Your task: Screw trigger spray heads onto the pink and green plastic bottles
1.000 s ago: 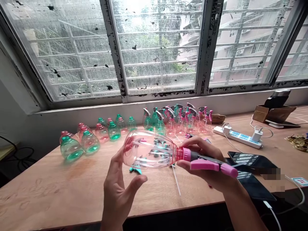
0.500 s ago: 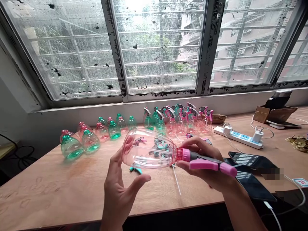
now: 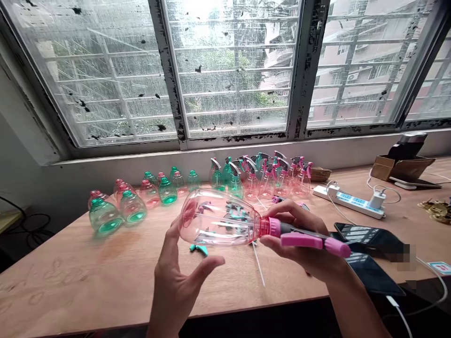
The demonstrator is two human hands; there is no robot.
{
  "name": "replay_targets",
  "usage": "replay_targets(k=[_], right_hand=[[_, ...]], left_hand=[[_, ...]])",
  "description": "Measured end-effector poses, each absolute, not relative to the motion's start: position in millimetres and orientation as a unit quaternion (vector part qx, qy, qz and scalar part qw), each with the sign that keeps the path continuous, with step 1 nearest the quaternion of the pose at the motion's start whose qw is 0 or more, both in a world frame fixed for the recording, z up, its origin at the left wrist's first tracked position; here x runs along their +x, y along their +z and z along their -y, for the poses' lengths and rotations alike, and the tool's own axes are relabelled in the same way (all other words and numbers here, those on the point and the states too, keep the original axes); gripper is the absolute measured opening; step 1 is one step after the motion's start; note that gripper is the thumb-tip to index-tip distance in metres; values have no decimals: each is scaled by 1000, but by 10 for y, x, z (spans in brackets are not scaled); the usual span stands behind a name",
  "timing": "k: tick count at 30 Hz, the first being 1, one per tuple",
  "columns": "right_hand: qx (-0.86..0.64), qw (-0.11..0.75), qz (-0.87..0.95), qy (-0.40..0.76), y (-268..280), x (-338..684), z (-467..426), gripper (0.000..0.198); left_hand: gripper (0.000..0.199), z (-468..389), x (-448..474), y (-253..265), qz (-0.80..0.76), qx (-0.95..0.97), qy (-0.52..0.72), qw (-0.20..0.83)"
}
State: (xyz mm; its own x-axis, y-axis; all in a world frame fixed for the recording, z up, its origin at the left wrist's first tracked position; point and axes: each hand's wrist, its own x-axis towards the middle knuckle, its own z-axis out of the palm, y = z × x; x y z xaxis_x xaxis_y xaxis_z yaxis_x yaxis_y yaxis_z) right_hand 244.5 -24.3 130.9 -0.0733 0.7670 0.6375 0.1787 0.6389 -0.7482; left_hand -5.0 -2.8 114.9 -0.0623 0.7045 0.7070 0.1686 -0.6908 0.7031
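Observation:
A clear pink spray bottle [image 3: 218,220] is held sideways above the table, its base to the left. At that base, the fingers of my left hand [image 3: 178,277] cradle the bottle from behind, while the thumb stands apart below it. My right hand [image 3: 299,234] is closed around the neck, by the pink collar [image 3: 273,226] of the grey-and-pink trigger sprayer [image 3: 313,241]. A thin tube shows inside the bottle. Through and beneath it are loose green and pink sprayer heads; one green piece [image 3: 199,249] lies near my left thumb. A white tube [image 3: 259,265] rests on the tabletop.
Several open pink and green bottles [image 3: 134,206] stand at the left. Bottles fitted with sprayers [image 3: 252,180] crowd the back by the window. Rightward are a white power strip [image 3: 348,202] with cables, dark phones [image 3: 373,274] and a cardboard box [image 3: 403,166].
Both hands and the spray bottle have shifted very slightly to the right. The hold on it looks the same.

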Motion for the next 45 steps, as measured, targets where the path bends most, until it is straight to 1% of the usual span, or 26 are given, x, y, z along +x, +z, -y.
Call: replay_targets(k=[3,6,8,11,14,16,19,21,23,25,26,28,30,31,32,34,36,37,41,43,45], right_hand=[[-342,565,720,213,1312,2483,251,37],[-346,581,700,230,1312,2438,237,29],[-344,608,663,270,1305,2388,224,26],[-330,632,629,310,1288,2362,220,29],[-346,606,665,265,1267,2426,229,33],[-355,580,702,212,1250,2482,230,39],[-348,563,727,183,1232,2505,217,44],[-342,565,719,217,1236,2468,209,40],[-339,585,685,271,1255,2414,212,32],[-345,598,659,298,1280,2374,231,27],[-347,599,662,286,1293,2366,247,28],[-349,587,693,230,1316,2373,290,35],[-346,573,722,178,1331,2396,334,41],[-344,569,728,166,1334,2407,350,41],[-343,566,732,163,1334,2416,361,40],[-347,560,734,164,1326,2420,362,41],[-352,562,727,179,1313,2402,341,42],[-353,570,715,198,1306,2385,327,40],[-334,623,638,305,1292,2317,282,26],[-336,623,633,313,1284,2323,279,26],[-346,604,659,285,1268,2358,282,33]], left_hand=[[52,45,-28,1168,-348,631,654,231],[46,50,13,1208,-340,614,674,231],[48,34,22,1213,-317,621,682,222],[57,-8,-14,1167,-325,625,677,212],[70,-35,-72,1103,-339,644,650,219],[67,-27,-87,1090,-344,638,647,239],[53,5,-51,1134,-365,595,667,261],[45,19,-12,1178,-344,594,679,261],[41,18,12,1206,-299,607,692,250],[46,9,8,1207,-280,610,702,238],[50,4,-4,1199,-284,608,702,238],[61,1,-38,1177,-305,604,693,248],[68,5,-69,1164,-313,605,682,267],[67,10,-78,1165,-309,603,680,279],[63,15,-81,1171,-302,600,682,291],[49,21,-75,1189,-293,590,687,305],[40,17,-65,1203,-293,587,694,297],[39,9,-63,1203,-292,591,696,286],[45,-35,-90,1163,-289,602,697,261],[49,-46,-108,1139,-297,609,683,273],[55,-42,-117,1128,-306,617,664,291]])
